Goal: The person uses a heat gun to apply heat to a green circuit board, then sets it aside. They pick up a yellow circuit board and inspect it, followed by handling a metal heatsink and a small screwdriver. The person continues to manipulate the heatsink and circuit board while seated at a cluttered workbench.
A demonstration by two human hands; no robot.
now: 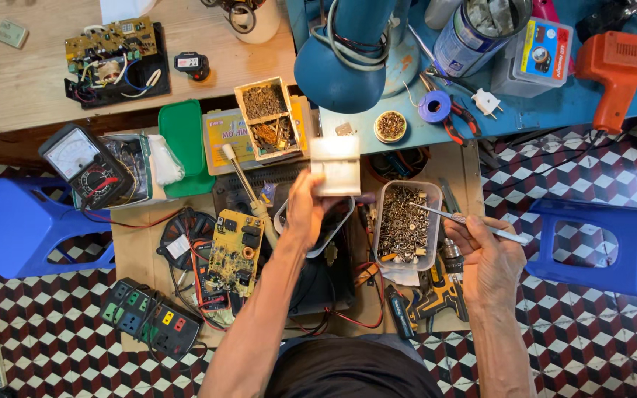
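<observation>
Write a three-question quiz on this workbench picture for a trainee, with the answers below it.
1. True or false: the left hand holds a small white box.
2. What does the right hand hold? A) a blue stool B) metal tweezers C) an orange heat gun
3. Fill in: the tips of the tweezers reach over a clear plastic tub full of small metal ____.

Key
1. True; the box is raised above the bench.
2. B; the blue stool stands on the floor and the orange heat gun lies on the blue table, both untouched.
3. Screws.
</observation>
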